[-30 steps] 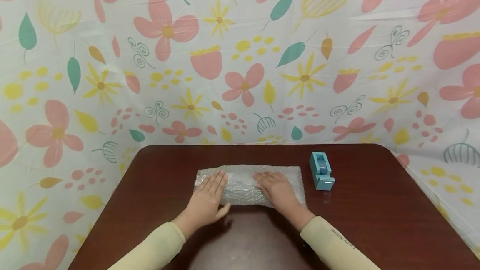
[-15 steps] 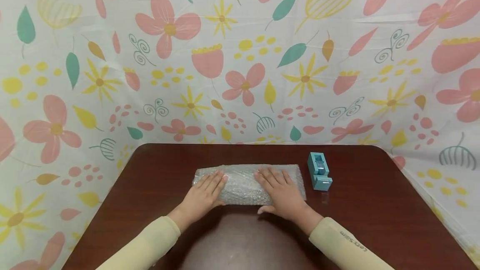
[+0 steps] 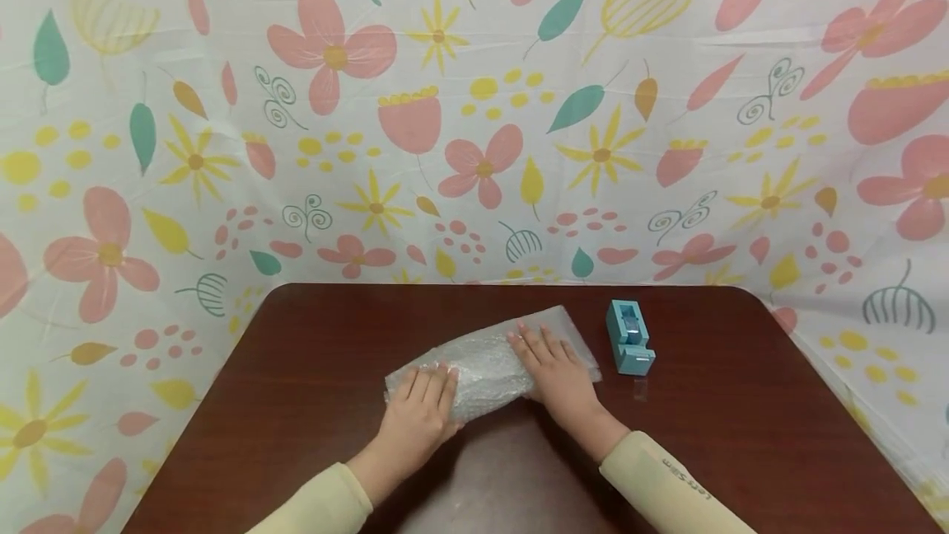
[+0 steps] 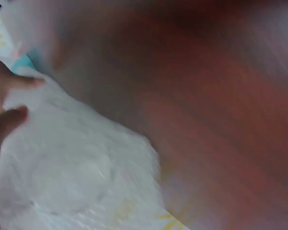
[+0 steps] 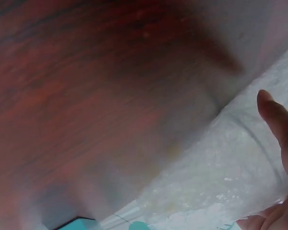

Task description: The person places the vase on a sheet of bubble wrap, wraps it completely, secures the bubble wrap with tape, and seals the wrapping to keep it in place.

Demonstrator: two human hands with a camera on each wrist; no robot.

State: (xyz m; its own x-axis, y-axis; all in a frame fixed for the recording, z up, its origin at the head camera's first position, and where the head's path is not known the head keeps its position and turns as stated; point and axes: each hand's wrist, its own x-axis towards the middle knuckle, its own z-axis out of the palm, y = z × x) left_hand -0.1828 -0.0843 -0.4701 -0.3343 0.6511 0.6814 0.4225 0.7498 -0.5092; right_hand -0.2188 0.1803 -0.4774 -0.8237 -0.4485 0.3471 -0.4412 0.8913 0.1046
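A flat bundle of clear bubble wrap [image 3: 482,369] lies slantwise between both hands in the head view, its right end farther back than its left. A faint curved outline shows through the wrap [image 5: 220,163] in the right wrist view. My left hand [image 3: 421,410] grips the near left part, fingers over the top. On the right part, my right hand [image 3: 559,377] has its fingers spread over the top. The right wrist view shows that hand's thumb [image 5: 275,120] against one face of the wrap, with fingers at the other side.
A light blue tape dispenser [image 3: 630,338] with a roll of clear tape stands right of the bundle on the dark red-brown table [image 3: 311,386]. Behind the table's far edge hangs a white cloth [image 3: 474,237] with flower prints.
The bundle lay straight across the table and has turned, its right end going back and its left end coming nearer. My left hand has moved right and nearer. The dispenser stays in place.
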